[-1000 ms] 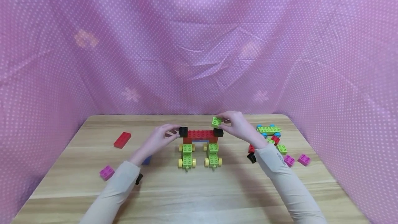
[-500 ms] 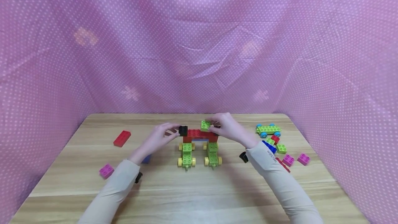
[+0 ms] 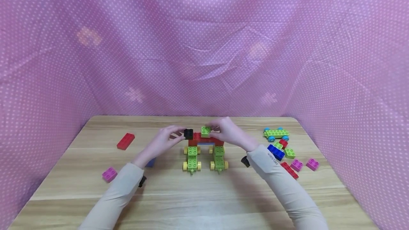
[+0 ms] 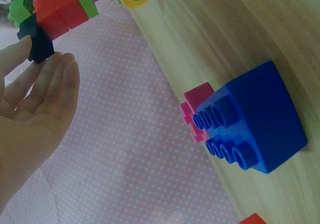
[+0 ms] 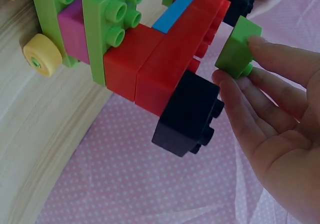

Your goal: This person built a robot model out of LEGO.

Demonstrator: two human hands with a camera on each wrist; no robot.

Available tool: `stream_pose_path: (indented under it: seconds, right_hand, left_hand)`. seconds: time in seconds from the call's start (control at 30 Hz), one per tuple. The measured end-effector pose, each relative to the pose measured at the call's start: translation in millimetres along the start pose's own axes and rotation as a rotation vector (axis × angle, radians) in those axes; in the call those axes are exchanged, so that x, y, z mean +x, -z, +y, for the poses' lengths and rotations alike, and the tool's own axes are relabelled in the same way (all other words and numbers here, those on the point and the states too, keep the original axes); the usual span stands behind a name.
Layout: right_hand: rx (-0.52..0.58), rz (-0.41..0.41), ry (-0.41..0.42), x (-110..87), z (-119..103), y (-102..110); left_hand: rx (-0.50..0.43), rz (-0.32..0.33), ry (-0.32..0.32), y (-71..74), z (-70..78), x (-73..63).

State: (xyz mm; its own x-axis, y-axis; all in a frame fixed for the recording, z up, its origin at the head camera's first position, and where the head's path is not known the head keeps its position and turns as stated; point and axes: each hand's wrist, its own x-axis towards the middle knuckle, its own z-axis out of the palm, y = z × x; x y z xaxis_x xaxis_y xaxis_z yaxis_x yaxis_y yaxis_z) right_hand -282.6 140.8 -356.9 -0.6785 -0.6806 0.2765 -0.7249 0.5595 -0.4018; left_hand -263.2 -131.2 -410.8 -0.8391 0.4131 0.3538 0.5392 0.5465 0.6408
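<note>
A built block model stands mid-table in the head view, on two green wheeled bases [image 3: 192, 164] with yellow wheels. A long red brick [image 5: 185, 39] spans its top, and a black brick [image 5: 187, 114] sits at the right end. My left hand [image 3: 161, 142] pinches another black brick [image 3: 188, 134] at the left end, thumb against fingertips. Between thumb and fingers my right hand [image 3: 230, 133] holds a small green brick [image 3: 205, 131] over the middle of the red span. In the right wrist view this green brick [image 5: 239, 48] appears tilted, just off the red studs.
Left on the table lie a red brick [image 3: 126, 141], a pink brick [image 3: 109, 174] and a blue brick [image 4: 265, 119]. At right are a green base with blue wheels [image 3: 276, 133], a blue brick [image 3: 276, 152], a red brick [image 3: 289, 170] and several small bricks. Pink dotted cloth surrounds the table.
My right hand has carried the green brick left and slightly down, from above the right black brick to over the middle of the red span. The left hand stays on its black brick.
</note>
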Motion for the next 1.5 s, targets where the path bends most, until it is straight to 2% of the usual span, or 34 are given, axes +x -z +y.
stream_pose_path:
  seconds: [0.8, 1.3, 1.5]
  right_hand:
    - [0.025, -0.053, -0.013, 7.6, 0, -8]
    - [0.006, -0.078, -0.022, 11.1, 0, -7]
    - [-0.029, -0.071, 0.000, 12.8, -1, -7]
  left_hand:
    - [-0.020, -0.005, -0.014, -1.7, -1.8, 1.0]
    - [-0.017, -0.004, -0.011, -1.2, -1.0, 1.3]
    - [-0.009, -0.004, -0.010, -0.2, -1.4, 1.4]
